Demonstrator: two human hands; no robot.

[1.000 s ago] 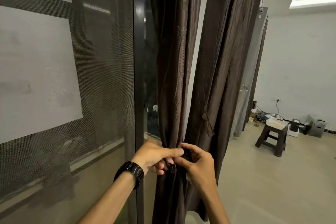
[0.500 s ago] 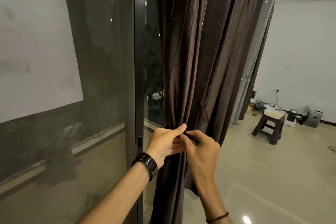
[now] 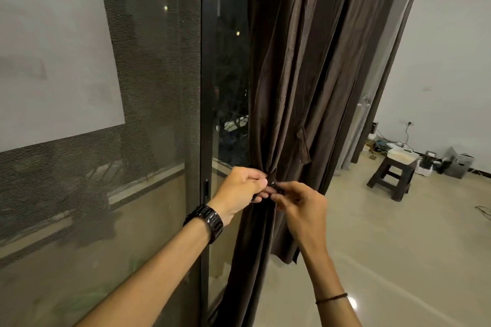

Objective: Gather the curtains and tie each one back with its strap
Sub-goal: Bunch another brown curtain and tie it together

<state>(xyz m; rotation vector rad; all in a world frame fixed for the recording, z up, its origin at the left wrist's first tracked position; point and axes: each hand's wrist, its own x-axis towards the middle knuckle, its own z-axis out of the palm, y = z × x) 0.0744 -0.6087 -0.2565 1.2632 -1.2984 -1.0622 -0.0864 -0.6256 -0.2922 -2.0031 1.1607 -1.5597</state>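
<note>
Two hands meet at the gathered neck of the curtain point(image 3: 287, 74); we log the view from left to right. At far left we note a mesh screen point(image 3: 159, 119) with large pale patches showing in it, then the dark door frame point(image 3: 206, 74) and a strip of glass point(image 3: 231, 74), dark outside with a few small lights. A black link watch point(image 3: 207, 220) sits on the left wrist. The left hand point(image 3: 240, 188) has its fingers curled and its thumb on top, pinching a dark strap point(image 3: 276, 186) at the bunched cloth. We see only a short piece of the strap, between the two hands, and we cannot tell whether its ends are joined. The curtain is dark brown and hangs just right of the glass; its folds draw in to a narrow neck at hand level and spread again below, with one hem corner clear of the floor point(image 3: 398, 247). The right hand point(image 3: 304, 210) touches the left hand's fingertips; its thumb and forefinger are closed on the same strap from the right, the other fingers curled beneath. A thin cord bracelet point(image 3: 331, 298) circles the right forearm. Further right a grey panel point(image 3: 382, 66) stands behind the curtain. Well apart from the hands, near the white wall point(image 3: 451, 61), we record a dark stool point(image 3: 390, 175) with a white box point(image 3: 401, 154) on top and cables point(image 3: 382, 145) beside it.
</note>
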